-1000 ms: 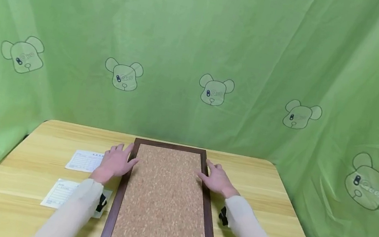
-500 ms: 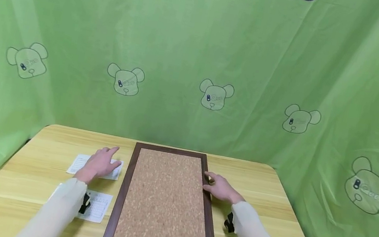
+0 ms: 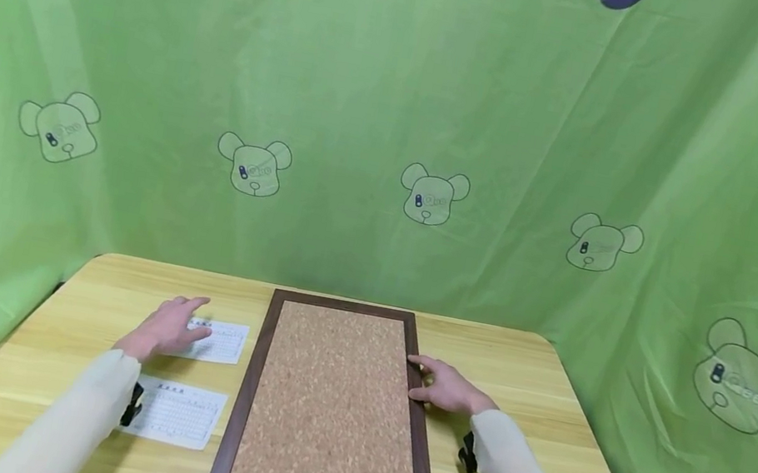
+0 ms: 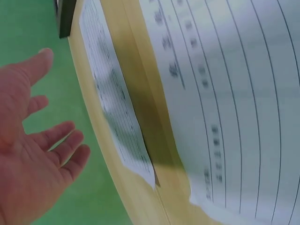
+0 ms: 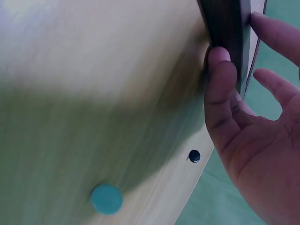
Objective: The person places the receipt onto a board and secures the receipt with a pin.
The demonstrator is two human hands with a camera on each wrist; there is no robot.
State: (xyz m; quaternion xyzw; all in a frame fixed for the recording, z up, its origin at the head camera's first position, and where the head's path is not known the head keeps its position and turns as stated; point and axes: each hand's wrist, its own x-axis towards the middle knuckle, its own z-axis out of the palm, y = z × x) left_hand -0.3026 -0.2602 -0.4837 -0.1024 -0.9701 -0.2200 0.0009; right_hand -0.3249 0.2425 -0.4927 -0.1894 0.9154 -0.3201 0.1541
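A cork board (image 3: 336, 415) in a dark brown wooden frame lies lengthwise on the table. At its right edge, my right hand (image 3: 447, 388) grips the frame. The right wrist view shows bent fingers (image 5: 220, 79) against the frame's outer side (image 5: 229, 33), while another fingertip meets its upper edge. My left hand (image 3: 163, 329) hovers left of the board with fingers spread and nothing in them. Under and beside it are two printed paper sheets: the far sheet (image 3: 223, 343), partly covered by the hand, and the near sheet (image 3: 180, 415), partly covered by the sleeve.
The wooden table (image 3: 521, 465) ends at a green curtain (image 3: 365, 99) printed with bear heads, which also hangs along both sides. In the right wrist view, a round teal piece (image 5: 107, 199) and a small round black piece (image 5: 194, 156) appear on the wood surface.
My left hand has left the board's left edge and moved left over the sheets. My right hand has slid slightly nearer along the right edge, its fingers closing on the frame.
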